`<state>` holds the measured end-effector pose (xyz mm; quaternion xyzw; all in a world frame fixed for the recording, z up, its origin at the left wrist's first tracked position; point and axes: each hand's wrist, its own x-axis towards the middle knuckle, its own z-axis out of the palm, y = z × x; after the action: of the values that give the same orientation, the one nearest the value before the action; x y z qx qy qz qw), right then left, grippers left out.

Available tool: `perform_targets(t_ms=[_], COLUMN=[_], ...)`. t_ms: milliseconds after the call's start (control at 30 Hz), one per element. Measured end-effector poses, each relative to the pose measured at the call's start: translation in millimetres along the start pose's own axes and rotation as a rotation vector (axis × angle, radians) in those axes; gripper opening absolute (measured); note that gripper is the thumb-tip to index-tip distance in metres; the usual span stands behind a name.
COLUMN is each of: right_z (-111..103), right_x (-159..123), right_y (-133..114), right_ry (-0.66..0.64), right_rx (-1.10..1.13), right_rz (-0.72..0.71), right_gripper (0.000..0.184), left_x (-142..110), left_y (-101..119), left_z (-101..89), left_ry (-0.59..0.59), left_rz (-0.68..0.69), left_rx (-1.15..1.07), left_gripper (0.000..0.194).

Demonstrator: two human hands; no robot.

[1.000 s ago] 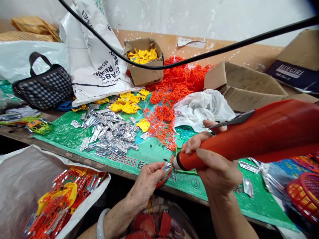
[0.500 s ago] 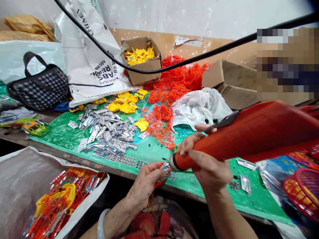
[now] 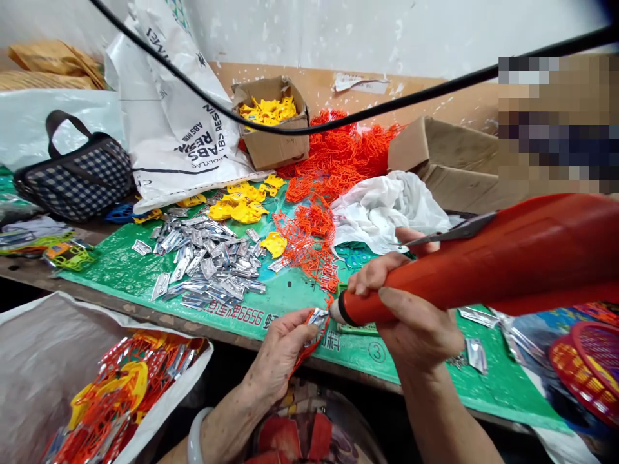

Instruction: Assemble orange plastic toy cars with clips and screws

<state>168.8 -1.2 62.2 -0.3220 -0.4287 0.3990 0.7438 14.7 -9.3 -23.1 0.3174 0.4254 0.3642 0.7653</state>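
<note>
My right hand (image 3: 411, 309) is wrapped round a big red-orange power tool (image 3: 483, 264), whose tip meets a small silver metal piece (image 3: 319, 317) at the table's front edge. My left hand (image 3: 283, 348) pinches that silver piece together with a thin orange plastic part (image 3: 307, 348) that curls below it. A metal lever (image 3: 452, 233) lies along the tool's top, under my right fingers. Further left on the green mat (image 3: 145, 270) lies a heap of several silver pieces (image 3: 207, 264).
Orange plastic frames (image 3: 338, 161) pile at the back, yellow parts (image 3: 242, 206) beside them and in a cardboard box (image 3: 271, 122). A white bag (image 3: 387, 206), a checked handbag (image 3: 77, 177), a sack of finished parts (image 3: 116, 386) lower left, a red basket (image 3: 587, 367) right. A black cable (image 3: 309, 129) crosses overhead.
Both hands and the tool stay together at the table edge; the view shifts slightly, and the tool's tip and the pinched piece keep touching.
</note>
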Motion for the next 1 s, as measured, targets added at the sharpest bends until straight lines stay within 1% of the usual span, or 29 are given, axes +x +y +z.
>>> perform_targets(t_ms=[67,133,200,300,400,533,667,800,1000], right_z=[-3,-11,-23,-40,-49,-51,-50,-50,-51], right_x=[5,9,11,11,10,10,11,11,11], right_y=[-2,2,13,32,45,50,53,57,57], right_ry=[0.069,0.131,0.171,0.182,0.195,0.209,0.215,0.226,0.174], right_rx=[-0.027,-0.109,-0.201,-0.284,-0.296,-0.276,-0.284,-0.263,-0.274], right_rz=[-0.036,-0.068,-0.086,-0.069,-0.055,-0.073,-0.06,-0.053,-0.055], right_gripper=[0.038,0.038,0.03,0.018,0.016,0.016,0.018,0.018,0.015], left_x=[2,3,4,4,3,3,4,4,4], left_y=[1,0,0,0,-1,-3,-4,-4,-4], left_z=[-1.4,-2.8,-3.5,-3.2,-2.8,-3.8,-3.9,-3.8,-3.1], left_ry=[0.013,0.033,0.049,0.049,0.034,0.016,0.027,0.02,0.007], left_rz=[0.03,0.062,0.085,0.086,0.091,0.089,0.09,0.087,0.097], left_rx=[0.039,0.053,0.064,0.12,0.167,0.185,0.205,0.22,0.237], left_gripper=[0.033,0.034,0.032,0.027,0.029,0.032,0.036,0.034,0.033])
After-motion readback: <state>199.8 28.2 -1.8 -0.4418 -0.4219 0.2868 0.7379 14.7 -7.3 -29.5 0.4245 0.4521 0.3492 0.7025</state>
